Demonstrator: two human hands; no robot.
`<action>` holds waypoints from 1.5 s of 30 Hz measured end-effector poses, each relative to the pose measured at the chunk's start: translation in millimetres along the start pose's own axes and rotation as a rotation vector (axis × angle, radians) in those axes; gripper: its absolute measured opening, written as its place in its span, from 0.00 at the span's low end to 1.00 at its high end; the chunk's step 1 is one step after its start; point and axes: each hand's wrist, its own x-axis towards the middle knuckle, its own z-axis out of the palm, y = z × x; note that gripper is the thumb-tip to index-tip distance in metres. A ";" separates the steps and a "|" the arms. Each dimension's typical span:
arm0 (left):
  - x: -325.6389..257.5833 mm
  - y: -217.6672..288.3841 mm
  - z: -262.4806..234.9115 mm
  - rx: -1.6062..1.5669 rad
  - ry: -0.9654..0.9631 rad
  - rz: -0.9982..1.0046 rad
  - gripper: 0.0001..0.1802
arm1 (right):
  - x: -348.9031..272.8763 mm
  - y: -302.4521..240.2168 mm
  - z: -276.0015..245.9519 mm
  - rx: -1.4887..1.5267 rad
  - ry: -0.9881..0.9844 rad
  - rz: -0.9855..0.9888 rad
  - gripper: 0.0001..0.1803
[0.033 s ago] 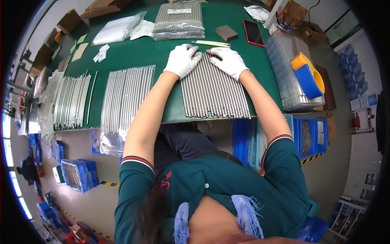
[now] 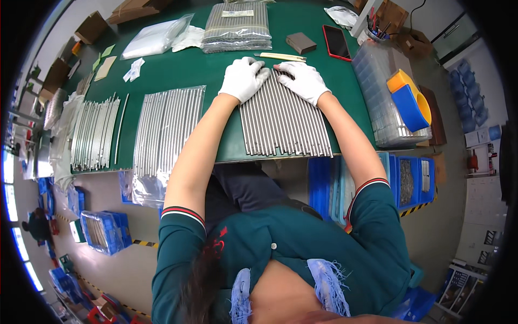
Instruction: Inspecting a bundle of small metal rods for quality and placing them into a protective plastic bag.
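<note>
A flat row of thin metal rods (image 2: 286, 119) lies side by side on the green table in front of me. The row narrows at its far end and fans wider near the table edge. My left hand (image 2: 243, 80), in a white glove, rests at the far left corner of the row, fingers slightly bent. At the far right corner my gloved right hand (image 2: 304, 82) lies over the rod tips, its fingers apart. A box cutter (image 2: 280, 56) with a pale yellow handle lies just beyond the fingertips.
Left of me lie a clear bag of rods (image 2: 168, 129), overhanging the edge, and loose rods (image 2: 96, 132). A wrapped rod stack (image 2: 237, 29), a small dark block (image 2: 301, 43) and a red-edged phone (image 2: 336, 42) sit farther back. Clear plastic boxes (image 2: 380, 92) and a tape dispenser (image 2: 410, 105) stand right.
</note>
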 end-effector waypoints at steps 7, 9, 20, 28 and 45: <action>-2.5 8.8 5.6 0.062 0.082 -0.048 0.23 | 6.8 -9.5 -0.9 -0.207 0.015 -0.027 0.25; -7.1 13.1 3.2 0.050 0.095 -0.051 0.25 | 2.8 -8.0 0.3 -0.161 0.015 -0.015 0.24; -62.2 34.0 -25.8 0.007 0.093 0.095 0.21 | -47.6 -50.1 -8.0 -0.072 0.156 0.010 0.24; -141.8 18.7 -122.0 -0.083 -0.390 0.267 0.39 | -152.4 -25.5 -110.8 -0.064 -0.405 0.002 0.48; -137.1 71.4 -66.7 -0.317 0.040 0.644 0.28 | -112.6 -107.1 -5.7 -0.192 -0.025 -0.452 0.30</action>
